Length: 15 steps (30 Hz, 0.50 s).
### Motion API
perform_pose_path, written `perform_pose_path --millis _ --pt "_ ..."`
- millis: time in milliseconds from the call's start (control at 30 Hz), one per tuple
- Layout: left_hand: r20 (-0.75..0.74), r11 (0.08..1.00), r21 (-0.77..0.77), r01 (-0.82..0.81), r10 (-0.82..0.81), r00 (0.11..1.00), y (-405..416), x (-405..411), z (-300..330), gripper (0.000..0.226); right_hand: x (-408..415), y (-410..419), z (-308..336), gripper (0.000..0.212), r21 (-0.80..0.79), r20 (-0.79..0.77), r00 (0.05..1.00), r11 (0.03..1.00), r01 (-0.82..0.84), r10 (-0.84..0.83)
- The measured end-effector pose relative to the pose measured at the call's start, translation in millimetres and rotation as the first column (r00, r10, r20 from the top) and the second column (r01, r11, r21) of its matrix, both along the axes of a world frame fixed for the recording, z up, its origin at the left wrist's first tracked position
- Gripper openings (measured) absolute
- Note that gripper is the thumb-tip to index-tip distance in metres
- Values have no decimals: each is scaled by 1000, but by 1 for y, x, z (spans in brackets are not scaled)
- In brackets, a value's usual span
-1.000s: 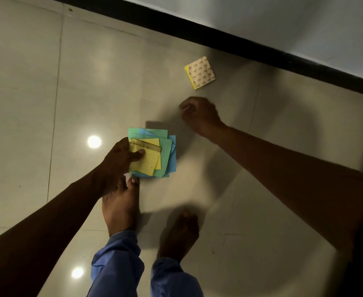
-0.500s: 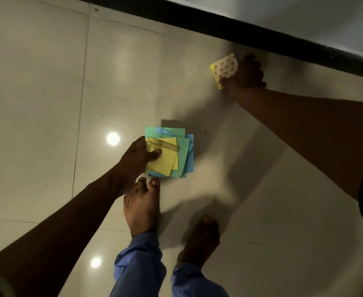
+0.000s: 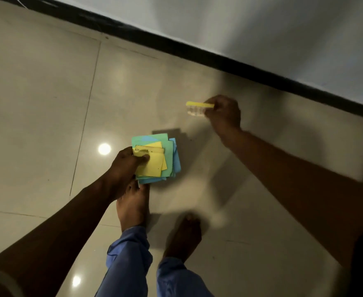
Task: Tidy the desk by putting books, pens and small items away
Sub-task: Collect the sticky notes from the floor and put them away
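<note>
Glossy beige floor (image 3: 36,125) below, dark skirting (image 3: 176,48) and pale wall (image 3: 262,28) beyond. Left hand (image 3: 122,166) gripped fanned notes (image 3: 154,159), green, blue and yellow, thumb pressed on top sheet, above bare left foot (image 3: 133,209). Right hand (image 3: 223,114), further out and well apart, pinched small yellow pad (image 3: 197,108) edge-on, off the floor. Blue trouser cuffs (image 3: 129,249) nearest.

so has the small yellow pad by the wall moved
Yes: the yellow pad left the floor by the black skirting; the right hand holds it lifted, nearer the paper stack.
</note>
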<state>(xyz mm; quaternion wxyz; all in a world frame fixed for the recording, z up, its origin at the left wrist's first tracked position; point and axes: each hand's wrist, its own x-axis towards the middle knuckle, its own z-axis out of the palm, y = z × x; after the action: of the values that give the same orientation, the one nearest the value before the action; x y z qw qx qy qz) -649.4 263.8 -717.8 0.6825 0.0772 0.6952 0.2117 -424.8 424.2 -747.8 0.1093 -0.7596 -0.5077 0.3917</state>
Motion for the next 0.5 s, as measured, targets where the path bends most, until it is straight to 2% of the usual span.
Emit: perform_pose_path --millis 167,267,400,500 --pt "-21 997 43 -65 66 998 10 -1 68 22 -11 -41 107 21 106 -203 978 994 -24 45" --pt "-90 993 108 -51 60 994 24 -9 122 17 -23 -48 184 23 147 -228 973 989 -8 42" --pt "-103 975 215 -56 80 991 46 -4 217 25 -40 -55 294 10 224 -97 988 970 -98 123" --pt "-132 947 320 -2 46 990 62 10 303 29 -55 -62 378 14 291 212 941 902 -318 263"
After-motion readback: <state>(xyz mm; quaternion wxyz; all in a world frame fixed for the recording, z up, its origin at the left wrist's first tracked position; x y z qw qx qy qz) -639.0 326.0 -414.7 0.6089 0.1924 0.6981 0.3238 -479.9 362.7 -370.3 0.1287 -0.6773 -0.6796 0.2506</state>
